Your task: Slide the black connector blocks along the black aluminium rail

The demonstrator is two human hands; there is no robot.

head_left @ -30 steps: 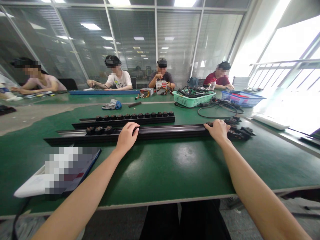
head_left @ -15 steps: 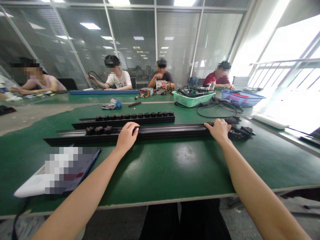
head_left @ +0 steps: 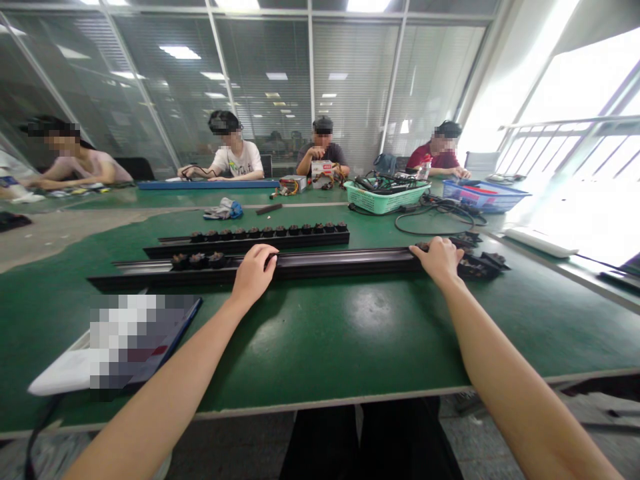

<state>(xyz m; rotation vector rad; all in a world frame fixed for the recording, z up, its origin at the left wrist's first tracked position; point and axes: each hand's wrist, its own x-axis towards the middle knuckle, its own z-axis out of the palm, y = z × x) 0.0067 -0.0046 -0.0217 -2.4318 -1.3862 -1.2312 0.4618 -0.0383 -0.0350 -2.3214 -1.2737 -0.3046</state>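
Observation:
A long black rail (head_left: pixel 345 262) lies across the green table. My left hand (head_left: pixel 255 272) is closed around its middle part, thumb on the near side; anything under the fingers is hidden. Just left of that hand, several round black parts (head_left: pixel 197 260) sit in the rail. My right hand (head_left: pixel 438 259) is curled over the rail's right part, where more black parts (head_left: pixel 483 265) cluster beside it; what its fingers grip is hidden. Behind lies a shorter black rail (head_left: pixel 250 245) with a row of similar round parts.
At the left front lies a blurred-out flat item with a white edge (head_left: pixel 60 370). Farther back are a green basket (head_left: pixel 390 199) of cables, a blue basket (head_left: pixel 485 195), gloves (head_left: pixel 224 209) and a blue bar (head_left: pixel 210 185). Several people sit across the table.
Both of my hands stay in place on the rail. Across the table, the hand of the person in the white shirt has lowered toward the blue bar.

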